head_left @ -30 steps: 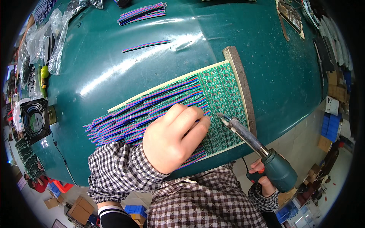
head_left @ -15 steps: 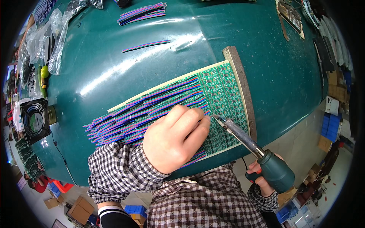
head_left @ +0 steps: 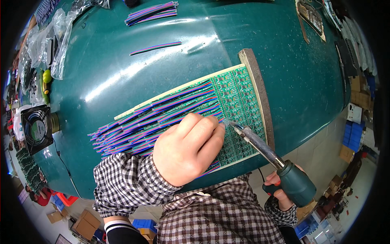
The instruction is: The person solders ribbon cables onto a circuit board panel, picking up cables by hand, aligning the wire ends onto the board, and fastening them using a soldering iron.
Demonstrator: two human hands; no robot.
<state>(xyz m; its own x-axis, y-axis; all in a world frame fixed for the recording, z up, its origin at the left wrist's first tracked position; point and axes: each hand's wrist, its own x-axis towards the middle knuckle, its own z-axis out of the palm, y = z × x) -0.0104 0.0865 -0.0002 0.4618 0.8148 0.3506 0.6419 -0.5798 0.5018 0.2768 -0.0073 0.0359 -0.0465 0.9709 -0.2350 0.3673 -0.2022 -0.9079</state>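
A green circuit board panel (head_left: 239, 95) lies tilted on the table, its rows of small parts showing at the right. Many multicoloured wire strips (head_left: 162, 107) run leftward from it. My left hand (head_left: 189, 148) rests over them, thumb and fingers pinched on the end of a wire strip at the board; the fingertips hide most of it. In my right hand (head_left: 280, 193), at the lower right, is a pistol-grip soldering iron (head_left: 266, 152) with a dark green body. Its tip meets the board just right of my left fingertips, where a faint whitish haze shows.
A brown bar (head_left: 258, 93) borders the board's right end. Farther off lie a single wire strip (head_left: 155, 48) and a wire bundle (head_left: 151, 14). A small black fan (head_left: 38, 128) stands at the left, below clear plastic bags (head_left: 63, 36). A worn tray (head_left: 310, 18) sits far right.
The soldering iron has shifted very slightly, and a faint haze now shows at its tip. My left hand keeps its pinch in nearly the same place.
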